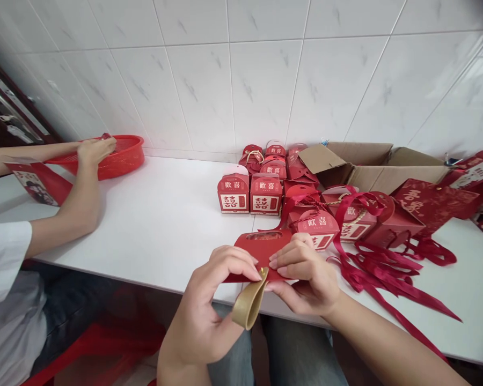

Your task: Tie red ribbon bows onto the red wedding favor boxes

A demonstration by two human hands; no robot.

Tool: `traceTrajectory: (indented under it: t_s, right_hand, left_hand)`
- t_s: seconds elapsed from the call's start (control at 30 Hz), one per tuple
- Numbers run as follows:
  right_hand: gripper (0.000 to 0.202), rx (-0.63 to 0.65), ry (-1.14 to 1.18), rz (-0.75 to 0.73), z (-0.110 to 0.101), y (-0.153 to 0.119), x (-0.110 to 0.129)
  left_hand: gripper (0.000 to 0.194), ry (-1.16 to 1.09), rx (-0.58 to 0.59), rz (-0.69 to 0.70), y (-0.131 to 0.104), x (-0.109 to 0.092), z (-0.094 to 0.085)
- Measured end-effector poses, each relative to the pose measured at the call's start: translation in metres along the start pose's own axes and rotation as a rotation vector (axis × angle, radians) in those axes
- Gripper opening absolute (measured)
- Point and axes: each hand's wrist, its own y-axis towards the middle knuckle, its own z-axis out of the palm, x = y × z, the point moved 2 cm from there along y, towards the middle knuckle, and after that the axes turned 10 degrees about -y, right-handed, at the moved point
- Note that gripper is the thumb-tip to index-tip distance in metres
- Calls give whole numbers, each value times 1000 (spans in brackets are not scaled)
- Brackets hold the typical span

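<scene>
Red card piece (249,246) held between both hands over near edge of counter (165,225). Left hand (195,308): fingers curled closed on its edge beside gold strap (247,313). Right hand (312,279): fingers pinching, thumb below, probably bracing it. Strap smooth, leather-like, looped; card stiff, slotted.

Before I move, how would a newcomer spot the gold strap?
Along the near edge of the white table, the left hand and right hand handle a red piece. The gold strap loops down in front, wide and flat, unlike the twisted cords on boxes behind.
</scene>
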Motion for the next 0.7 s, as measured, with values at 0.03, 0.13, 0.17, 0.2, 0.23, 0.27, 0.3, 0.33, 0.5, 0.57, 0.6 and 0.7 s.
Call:
traceTrajectory:
  t_s: [0.03, 0.13, 0.17, 0.2, 0.23, 0.27, 0.3, 0.33, 0.5, 0.57, 0.6, 0.7]
  right_hand:
    - [19, -9, 7, 8, 0, 0, -1]
    - [20, -33, 37, 40, -1, 3, -4]
    - [22, -35, 47, 63, -2, 4, -5]
    - [23, -24, 57, 96, -3, 6, -6]
    - [25, 6, 68, 136, -5, 8, -6]
    - [27, 59, 73, 175, -8, 11, -6]
    - [29, 134, 70, 206, -10, 13, -6]
    - [28, 223, 53, 225, -12, 14, -5]
    - [12, 369, -93, 205, -22, 11, 8]
    - [13, 287, -117, 190, -25, 8, 14]
    - [15, 252, -122, 183, -26, 6, 18]
    - [21, 173, -138, 164, -34, 3, 29]
  left_hand:
    - [27, 14, -2, -7, 0, 3, 0]
    - [25, 33, -16, 25, 5, 11, -1]
    - [23, 28, -18, 48, 7, 13, -1]
    - [20, 22, -19, 68, 9, 15, -1]
    - [18, 20, -20, 83, 11, 16, -2]
    - [16, 20, -20, 93, 13, 16, -2]
    - [15, 26, -16, 97, 15, 17, -2]
    - [15, 36, -8, 99, 17, 18, -2]
    - [16, 63, 2, 139, 19, 21, 2]
    - [15, 67, -14, 153, 18, 19, 6]
    - [15, 76, -22, 152, 18, 17, 8]
    - [14, 109, -25, 151, 17, 4, 17]
